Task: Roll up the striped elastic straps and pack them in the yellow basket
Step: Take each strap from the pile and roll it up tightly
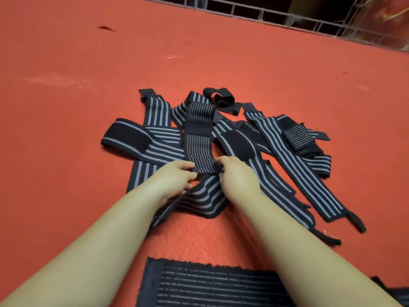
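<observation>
Between both hands [177, 176], probably pinched, strap [200, 138].

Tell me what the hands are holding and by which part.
Both hands, left hand and right hand, pinch the near end of one fine-striped strap, one grip at each corner.
</observation>
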A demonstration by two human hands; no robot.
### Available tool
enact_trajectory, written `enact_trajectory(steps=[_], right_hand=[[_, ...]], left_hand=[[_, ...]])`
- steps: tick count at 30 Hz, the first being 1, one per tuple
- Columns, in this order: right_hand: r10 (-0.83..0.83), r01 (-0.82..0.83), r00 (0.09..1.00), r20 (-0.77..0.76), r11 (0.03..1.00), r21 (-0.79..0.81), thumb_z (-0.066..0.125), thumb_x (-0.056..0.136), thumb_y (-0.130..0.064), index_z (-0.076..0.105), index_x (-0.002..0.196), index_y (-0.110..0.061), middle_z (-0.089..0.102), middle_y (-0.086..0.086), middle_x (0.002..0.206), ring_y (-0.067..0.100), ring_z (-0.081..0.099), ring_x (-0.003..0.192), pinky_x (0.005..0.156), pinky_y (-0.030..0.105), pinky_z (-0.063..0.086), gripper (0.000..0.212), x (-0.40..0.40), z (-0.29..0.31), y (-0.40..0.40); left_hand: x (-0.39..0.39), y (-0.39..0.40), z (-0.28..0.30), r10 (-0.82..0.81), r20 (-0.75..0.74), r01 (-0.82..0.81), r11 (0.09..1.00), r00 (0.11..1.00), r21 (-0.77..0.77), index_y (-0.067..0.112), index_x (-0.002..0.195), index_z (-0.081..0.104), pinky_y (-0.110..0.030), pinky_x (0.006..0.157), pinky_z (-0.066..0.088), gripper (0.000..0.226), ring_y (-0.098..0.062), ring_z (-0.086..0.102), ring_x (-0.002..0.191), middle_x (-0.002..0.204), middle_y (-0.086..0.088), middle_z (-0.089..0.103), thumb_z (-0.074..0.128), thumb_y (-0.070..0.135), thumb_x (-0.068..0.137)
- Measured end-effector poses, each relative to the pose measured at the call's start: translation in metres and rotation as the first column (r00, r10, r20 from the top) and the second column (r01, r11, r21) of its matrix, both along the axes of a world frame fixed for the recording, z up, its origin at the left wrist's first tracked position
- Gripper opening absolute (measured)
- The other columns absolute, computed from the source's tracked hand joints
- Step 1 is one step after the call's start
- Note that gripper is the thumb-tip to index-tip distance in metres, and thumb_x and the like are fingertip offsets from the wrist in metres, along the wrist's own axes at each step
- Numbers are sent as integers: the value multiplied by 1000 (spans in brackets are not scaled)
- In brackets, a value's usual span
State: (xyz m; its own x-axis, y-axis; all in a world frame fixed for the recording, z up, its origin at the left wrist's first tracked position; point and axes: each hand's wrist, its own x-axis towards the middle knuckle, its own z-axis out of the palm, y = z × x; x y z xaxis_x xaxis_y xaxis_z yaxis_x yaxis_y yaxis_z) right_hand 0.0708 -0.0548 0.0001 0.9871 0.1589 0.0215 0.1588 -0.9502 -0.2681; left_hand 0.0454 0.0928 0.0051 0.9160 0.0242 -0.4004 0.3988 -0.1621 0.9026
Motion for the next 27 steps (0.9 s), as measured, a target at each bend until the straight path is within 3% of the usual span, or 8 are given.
enact_trajectory(steps=[5,11,15,17,19,23,25,27], right_hand=[[13,-24,996,85,991,132,45,96,-15,61,110,-20,62,1,116,23,57,105,85,33,44,22,-2,13,-1],[98,-281,922,375,836,471,55,92,-13,62,100,-19,63,-9,97,6,58,91,80,15,42,12,-35,51,8],[-176,27,982,73,511,859,59,92,-32,57,87,-20,65,-4,90,8,65,80,77,27,55,13,-54,70,15],[11,387,914,-405,270,882,44,94,-51,61,88,-9,67,10,92,19,67,80,71,33,57,45,-63,80,19],[317,613,746,-586,16,790,33,88,-69,63,99,1,67,19,98,28,68,83,72,37,57,77,-76,90,22],[514,572,787,-342,-401,715,42,89,-57,60,113,5,65,22,106,33,66,91,77,39,56,69,-88,113,10],[485,473,840,-244,-432,768,51,86,-38,59,120,1,63,18,107,30,64,93,75,39,57,52,-98,125,2],[448,348,881,-155,-391,852,52,82,-28,66,112,-6,67,12,100,24,66,88,81,41,58,40,-109,131,-6]], left_hand=[[6,-4,1,78,93,-77,997,993,-11,15,120,60,-25,69,49,36,-15,59,69,81,0,63,62,3,85],[-14,2,38,-20,543,-191,925,839,329,27,84,72,-21,72,46,10,-6,62,77,76,12,68,64,22,86],[-42,-3,71,56,659,-213,964,750,161,26,41,51,-14,46,29,50,-1,41,42,39,14,44,58,30,91],[-56,-6,84,131,648,-180,984,751,10,24,42,50,-12,43,27,49,1,38,40,40,15,42,59,31,90],[-70,-8,94,118,631,-90,993,767,-75,24,52,59,-9,48,35,34,4,44,45,47,15,50,66,26,85],[-100,-2,104,-27,660,122,988,751,-99,19,72,72,-23,70,48,22,-7,61,69,69,6,67,80,34,59],[-114,1,103,-90,648,228,965,756,-132,23,74,75,-23,72,46,40,-9,59,74,73,6,67,77,58,53],[-128,2,100,-105,607,292,931,788,-218,25,75,76,-20,70,49,24,-9,62,76,78,4,69,80,42,58]])
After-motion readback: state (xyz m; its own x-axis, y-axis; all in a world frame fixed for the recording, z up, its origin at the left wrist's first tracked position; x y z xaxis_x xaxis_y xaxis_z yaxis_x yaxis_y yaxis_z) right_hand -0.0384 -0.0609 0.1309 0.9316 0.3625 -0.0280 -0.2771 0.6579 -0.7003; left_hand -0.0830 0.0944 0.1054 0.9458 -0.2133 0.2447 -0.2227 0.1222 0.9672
